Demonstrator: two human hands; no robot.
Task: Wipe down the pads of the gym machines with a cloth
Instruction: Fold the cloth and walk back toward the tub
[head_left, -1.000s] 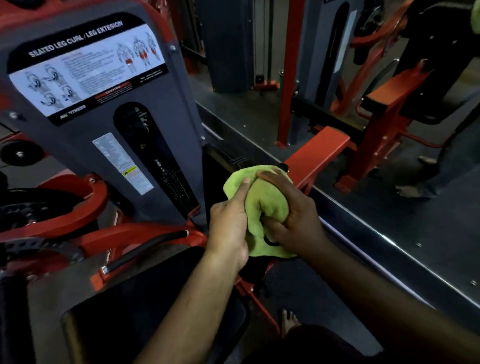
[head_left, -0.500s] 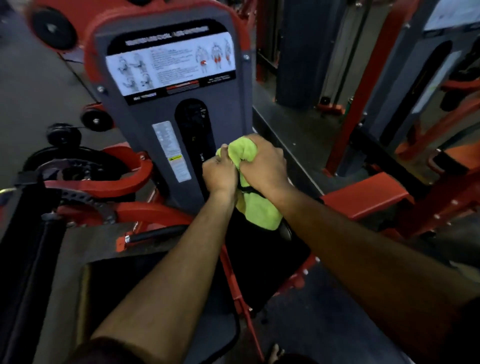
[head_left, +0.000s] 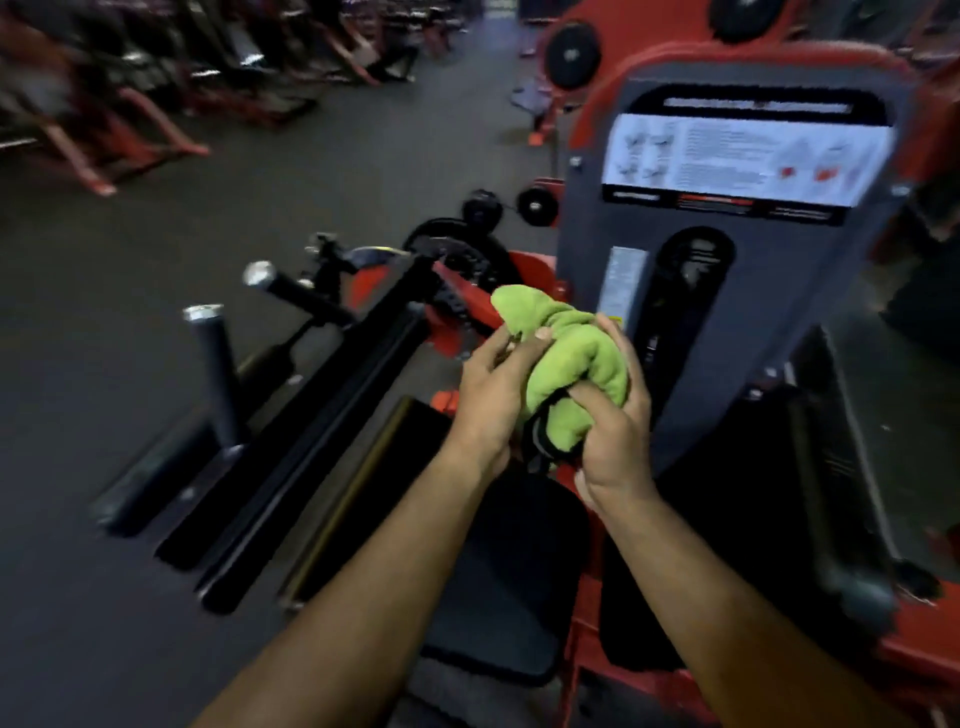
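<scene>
Dark gym flooring (head_left: 156, 249) is stretching across the left, with blurred red machine frames (head_left: 104, 119) standing along the far edge. Nearer, black padded bars (head_left: 322, 431) are slanting beside a black seat pad (head_left: 498, 587). Above that pad the left hand (head_left: 493, 400) is pinching the bunched green cloth (head_left: 566, 358), and the right hand (head_left: 613, 431) is gripping it from below. Just behind, a grey panel (head_left: 727, 291) is showing a white instruction label (head_left: 748, 156).
</scene>
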